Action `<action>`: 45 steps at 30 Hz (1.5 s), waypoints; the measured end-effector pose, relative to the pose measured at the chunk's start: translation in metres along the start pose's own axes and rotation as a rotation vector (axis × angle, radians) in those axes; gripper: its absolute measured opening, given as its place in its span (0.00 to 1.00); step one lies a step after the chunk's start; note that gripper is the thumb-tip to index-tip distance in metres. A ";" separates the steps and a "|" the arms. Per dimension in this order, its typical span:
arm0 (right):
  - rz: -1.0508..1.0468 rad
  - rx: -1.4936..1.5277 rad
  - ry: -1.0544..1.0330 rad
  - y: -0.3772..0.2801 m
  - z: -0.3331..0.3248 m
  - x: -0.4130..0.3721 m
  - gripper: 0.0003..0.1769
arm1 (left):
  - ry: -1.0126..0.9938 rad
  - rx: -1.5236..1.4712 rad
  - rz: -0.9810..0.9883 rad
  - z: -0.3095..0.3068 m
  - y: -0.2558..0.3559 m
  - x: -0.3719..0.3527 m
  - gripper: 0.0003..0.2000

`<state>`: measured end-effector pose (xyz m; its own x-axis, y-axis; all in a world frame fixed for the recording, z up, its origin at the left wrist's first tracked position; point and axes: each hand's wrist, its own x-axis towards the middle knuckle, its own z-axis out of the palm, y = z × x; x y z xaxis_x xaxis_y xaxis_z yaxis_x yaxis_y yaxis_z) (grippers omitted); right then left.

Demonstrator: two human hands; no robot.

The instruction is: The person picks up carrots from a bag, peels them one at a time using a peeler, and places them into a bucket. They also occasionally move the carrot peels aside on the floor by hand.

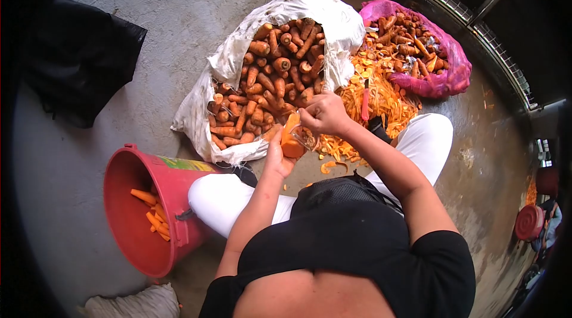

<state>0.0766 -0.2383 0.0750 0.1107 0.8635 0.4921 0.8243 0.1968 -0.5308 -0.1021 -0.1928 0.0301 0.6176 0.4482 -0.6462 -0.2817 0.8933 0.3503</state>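
Note:
A large, partly peeled carrot point(292, 138) with bright orange flesh is gripped from below by my left hand point(277, 157). My right hand point(325, 114) is closed around a peeler point(305, 137), whose head lies against the carrot's right side; its handle is mostly hidden in my fingers. Just beyond both hands, unpeeled carrots point(268, 80) fill an open white sack point(223, 63). Right of my right hand, a knife with a pink handle point(365, 105) stands in a heap of orange peelings point(390, 103).
A red bucket point(185, 184) lies tilted on my left, with several peeled carrots point(156, 214) inside. Behind the peelings is a pink mesh sack point(459, 74) of carrot pieces. A black bag point(89, 56) lies far left. At right is a red lid point(529, 223) on the wet floor.

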 end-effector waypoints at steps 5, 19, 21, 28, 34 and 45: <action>-0.113 0.003 -0.005 -0.011 0.002 0.008 0.17 | 0.029 0.066 0.004 0.007 0.001 -0.006 0.16; -0.013 -0.004 0.006 0.009 0.009 0.009 0.18 | -0.037 0.265 -0.020 0.007 0.001 -0.028 0.18; 0.096 -0.161 -0.105 0.037 0.006 0.009 0.20 | -0.086 0.312 -0.022 0.012 -0.002 -0.033 0.20; 0.598 -0.551 -0.053 0.094 0.002 0.002 0.27 | -0.141 0.231 0.006 0.023 0.004 -0.036 0.22; 0.520 -0.042 -0.186 0.037 -0.007 0.002 0.19 | -0.076 0.080 0.008 0.006 0.005 -0.014 0.18; -0.054 -0.088 -0.023 -0.029 -0.004 0.006 0.18 | -0.045 0.029 -0.004 -0.005 0.003 -0.007 0.17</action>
<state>0.0555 -0.2405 0.0962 0.0529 0.8632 0.5021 0.8746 0.2026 -0.4404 -0.1107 -0.1934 0.0319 0.6512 0.4423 -0.6167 -0.2585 0.8933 0.3677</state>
